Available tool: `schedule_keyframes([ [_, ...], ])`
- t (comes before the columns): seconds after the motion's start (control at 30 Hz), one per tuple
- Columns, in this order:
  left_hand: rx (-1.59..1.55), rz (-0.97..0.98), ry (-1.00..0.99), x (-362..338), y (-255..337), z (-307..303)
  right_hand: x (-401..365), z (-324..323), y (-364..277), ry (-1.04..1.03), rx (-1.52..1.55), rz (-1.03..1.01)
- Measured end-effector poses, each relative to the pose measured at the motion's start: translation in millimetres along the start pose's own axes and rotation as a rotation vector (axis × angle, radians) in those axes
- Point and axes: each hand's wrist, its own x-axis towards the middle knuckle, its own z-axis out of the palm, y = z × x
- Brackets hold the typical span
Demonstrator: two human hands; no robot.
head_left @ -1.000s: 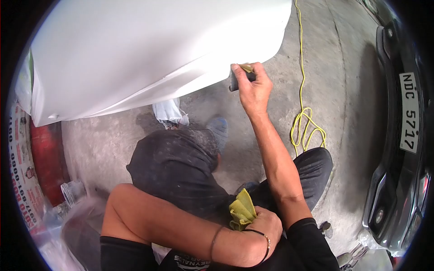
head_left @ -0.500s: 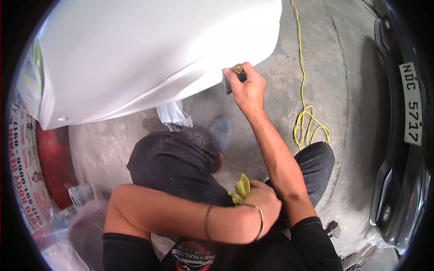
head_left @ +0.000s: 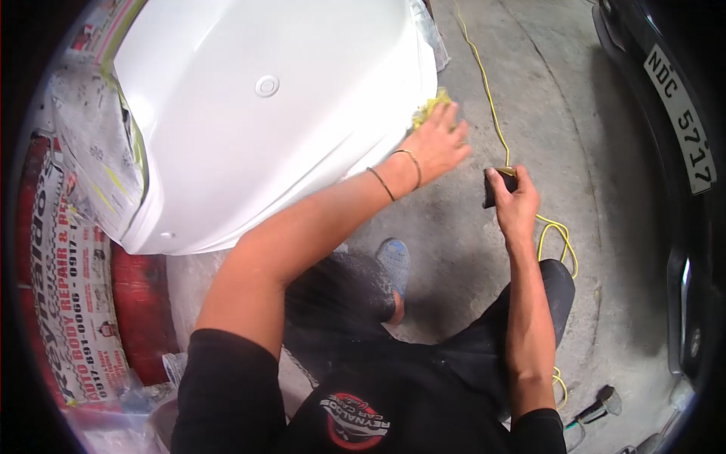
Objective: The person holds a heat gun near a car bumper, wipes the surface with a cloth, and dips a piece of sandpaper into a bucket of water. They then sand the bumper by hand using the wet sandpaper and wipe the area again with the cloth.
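A white car bumper (head_left: 219,144) fills the upper left, with a small round fitting on its face. My left hand (head_left: 440,145), with bands on its wrist, is at the bumper's right-hand end and presses a yellow cloth (head_left: 431,110) to the edge there. Its fingers are partly blurred and bent over the cloth. Away from the bumper, over the floor, my right hand (head_left: 518,198) pinches a dark folded piece of sandpaper (head_left: 490,189) with a tan back between thumb and fingers.
Masking paper (head_left: 102,151) covers the area left of the bumper, above a red printed banner (head_left: 83,303). A yellow cord (head_left: 488,83) runs along the concrete floor. A dark car's bumper with a number plate (head_left: 681,117) stands at right. A tool (head_left: 601,405) lies lower right.
My left hand has swung up from my lap with the yellow cloth to the bumper's edge. My right hand has drawn back from the bumper, rightward and down, still holding the sandpaper. The view has shifted.
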Motion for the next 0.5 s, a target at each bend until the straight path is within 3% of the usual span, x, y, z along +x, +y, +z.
schedule_keyframes([
  [0.1, -0.008, -0.074, -0.139, -36, -5, 34, -1, -15, -10, 0.016, 0.066, 0.03],
  [0.17, -0.056, -0.1, -0.103, -54, 1, 35, 1, -22, -13, 0.016, 0.061, 0.07],
  [0.4, -0.217, -0.144, -0.111, -131, 15, 8, 8, 1, -21, -0.111, 0.296, 0.241],
  [0.5, -0.156, -0.093, -0.255, -164, 22, -9, 4, 16, -32, -0.193, 0.418, 0.299],
])
